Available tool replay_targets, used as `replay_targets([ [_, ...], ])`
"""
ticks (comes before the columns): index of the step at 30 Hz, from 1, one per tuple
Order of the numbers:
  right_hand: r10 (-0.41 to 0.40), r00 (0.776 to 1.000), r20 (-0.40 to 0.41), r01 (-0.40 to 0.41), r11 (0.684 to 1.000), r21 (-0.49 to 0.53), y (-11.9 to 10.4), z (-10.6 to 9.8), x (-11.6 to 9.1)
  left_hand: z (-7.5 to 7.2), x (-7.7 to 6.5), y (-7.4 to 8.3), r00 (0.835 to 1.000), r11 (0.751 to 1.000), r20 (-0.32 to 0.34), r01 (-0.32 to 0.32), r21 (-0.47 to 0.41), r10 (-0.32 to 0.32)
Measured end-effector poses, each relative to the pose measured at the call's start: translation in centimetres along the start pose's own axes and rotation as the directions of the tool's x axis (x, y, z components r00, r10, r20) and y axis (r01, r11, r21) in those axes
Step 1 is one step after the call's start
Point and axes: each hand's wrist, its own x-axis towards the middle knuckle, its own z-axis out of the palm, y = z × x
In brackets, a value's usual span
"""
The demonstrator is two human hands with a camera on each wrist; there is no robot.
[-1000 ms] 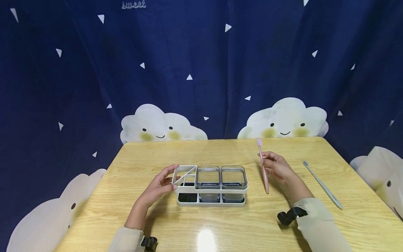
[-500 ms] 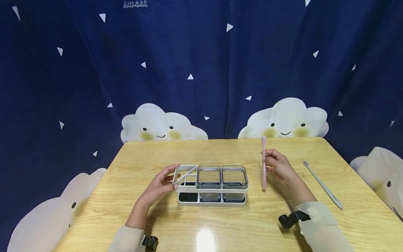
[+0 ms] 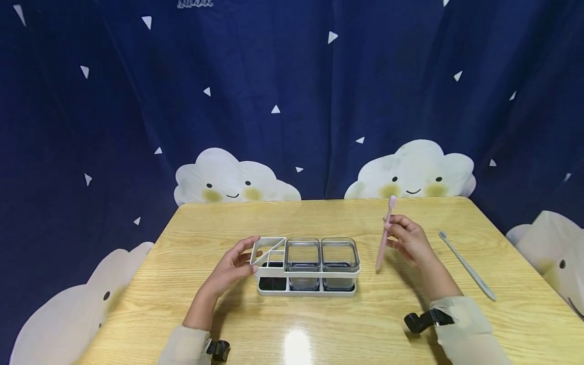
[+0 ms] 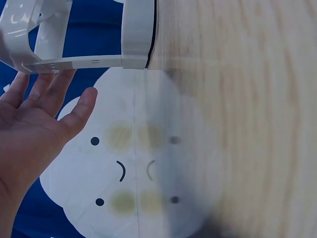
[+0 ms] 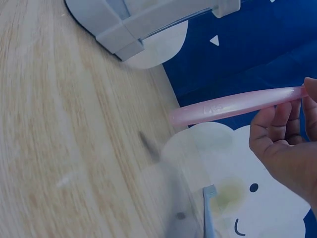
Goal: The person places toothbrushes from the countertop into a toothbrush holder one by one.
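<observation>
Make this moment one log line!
left hand: touches white plastic rack holding two clear square cups | right hand: holds long pink toothbrush | slim blue-gray toothbrush: on wooden table

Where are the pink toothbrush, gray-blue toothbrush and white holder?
Pink toothbrush [image 5: 235, 105]: right wrist view, on the handle.
Gray-blue toothbrush [image 3: 468, 266]: head view, midway along its length.
White holder [image 3: 310, 274]: head view, on the front rail.
</observation>
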Motion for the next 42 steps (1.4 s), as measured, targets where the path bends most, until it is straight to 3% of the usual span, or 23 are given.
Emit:
replay_targets([
  [18, -0.075, 0.996, -0.047, 0.076, 0.997, 0.013, -1.5, 1.4, -0.8, 0.2, -0.4, -0.2, 1.000, 1.000, 0.002, -0.011, -0.008, 0.011],
  [27, -0.133, 0.991, -0.014, 0.133, 0.988, 0.075, -2.2, 2.5, -0.9, 0.3, -0.3, 0.0, 1.000, 1.000, -0.002, 0.004, -0.013, -0.004],
  [42, -0.238, 0.971, -0.003, 0.237, 0.969, 0.067, -4.1, 4.1, -1.0, 0.1, -0.1, 0.0, 1.000, 0.999, 0.013, 0.001, -0.036, 0.000],
])
